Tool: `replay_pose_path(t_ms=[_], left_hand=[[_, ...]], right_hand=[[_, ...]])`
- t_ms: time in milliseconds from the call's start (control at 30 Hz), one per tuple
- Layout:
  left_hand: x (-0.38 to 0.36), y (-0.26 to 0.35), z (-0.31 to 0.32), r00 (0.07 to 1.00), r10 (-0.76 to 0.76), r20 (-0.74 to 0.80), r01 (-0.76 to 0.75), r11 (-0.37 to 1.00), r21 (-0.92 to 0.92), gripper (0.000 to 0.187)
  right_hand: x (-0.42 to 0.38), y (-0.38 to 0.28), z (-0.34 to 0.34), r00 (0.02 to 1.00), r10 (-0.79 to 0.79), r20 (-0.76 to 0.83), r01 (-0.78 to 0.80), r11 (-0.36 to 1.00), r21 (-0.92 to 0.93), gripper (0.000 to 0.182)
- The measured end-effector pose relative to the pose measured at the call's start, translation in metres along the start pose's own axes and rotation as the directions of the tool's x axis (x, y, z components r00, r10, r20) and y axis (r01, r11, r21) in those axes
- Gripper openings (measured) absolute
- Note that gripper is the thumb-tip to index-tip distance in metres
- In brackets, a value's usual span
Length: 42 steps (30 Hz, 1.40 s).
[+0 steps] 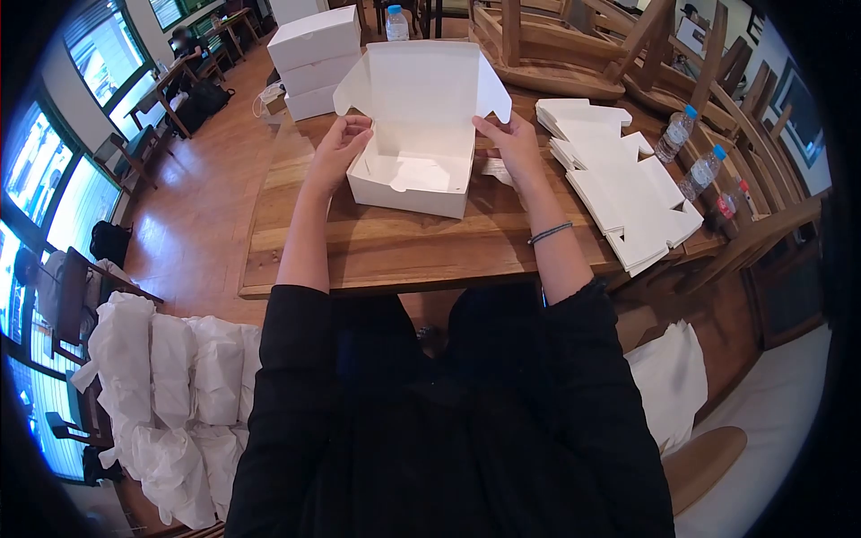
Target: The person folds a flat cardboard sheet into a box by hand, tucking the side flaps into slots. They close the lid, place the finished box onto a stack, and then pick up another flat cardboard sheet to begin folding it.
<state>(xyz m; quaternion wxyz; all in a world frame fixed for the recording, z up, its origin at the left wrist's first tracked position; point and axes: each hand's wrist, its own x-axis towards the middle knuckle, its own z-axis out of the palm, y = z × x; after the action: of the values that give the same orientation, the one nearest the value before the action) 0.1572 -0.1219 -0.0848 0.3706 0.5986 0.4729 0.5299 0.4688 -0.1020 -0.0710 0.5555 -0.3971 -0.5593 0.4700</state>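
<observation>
A white cardboard box (408, 199) stands on the wooden table in front of me, its lid raised upright and its side flaps angled outward. At its back left corner, my left hand (341, 154) grips the edge between thumb and fingers. My right hand (513, 145) pinches the lower part of the lid's right flap, thumb on the inner side. Inside, the box shows a bare white bottom with a bright patch of light. A slip of white paper or card (496, 170) lies under my right wrist.
Flat unfolded box blanks (619, 170) are piled at the right, near water bottles (677, 133). Closed white boxes (314, 58) are stacked at the back left, beside another bottle (396, 24). Upturned chairs (556, 63) rest behind. White bags (184, 377) sit at lower left.
</observation>
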Motion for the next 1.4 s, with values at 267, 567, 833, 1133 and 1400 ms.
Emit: replay_pose_path(t_ms=[267,567,833,1133,1400], left_hand=[[0.004,-0.012,0.0,0.995,0.084,-0.049,-0.077,0.988,0.133,0.043],[-0.006,0.01,0.014,0.859,0.385,-0.337,-0.271,0.901,0.339,0.076],[-0.011,0.018,0.011,0.911,0.368,-0.185,-0.248,0.849,0.466,0.034],[-0.013,0.018,0.011,0.979,0.178,-0.094,-0.153,0.961,0.228,0.038],[-0.007,0.001,0.009,0.993,0.039,-0.108,-0.025,0.992,0.123,0.031]], right_hand=[[-0.005,-0.017,0.006,0.975,-0.182,-0.132,0.202,0.966,0.159,0.04],[-0.003,-0.017,-0.009,0.948,-0.318,-0.023,0.319,0.948,0.008,0.03],[-0.012,-0.02,-0.004,0.932,-0.316,0.178,0.325,0.945,-0.024,0.054],[-0.011,-0.023,-0.005,0.963,-0.195,0.187,0.193,0.981,0.027,0.045],[-0.006,-0.011,-0.01,0.952,-0.184,0.244,0.233,0.955,-0.186,0.047]])
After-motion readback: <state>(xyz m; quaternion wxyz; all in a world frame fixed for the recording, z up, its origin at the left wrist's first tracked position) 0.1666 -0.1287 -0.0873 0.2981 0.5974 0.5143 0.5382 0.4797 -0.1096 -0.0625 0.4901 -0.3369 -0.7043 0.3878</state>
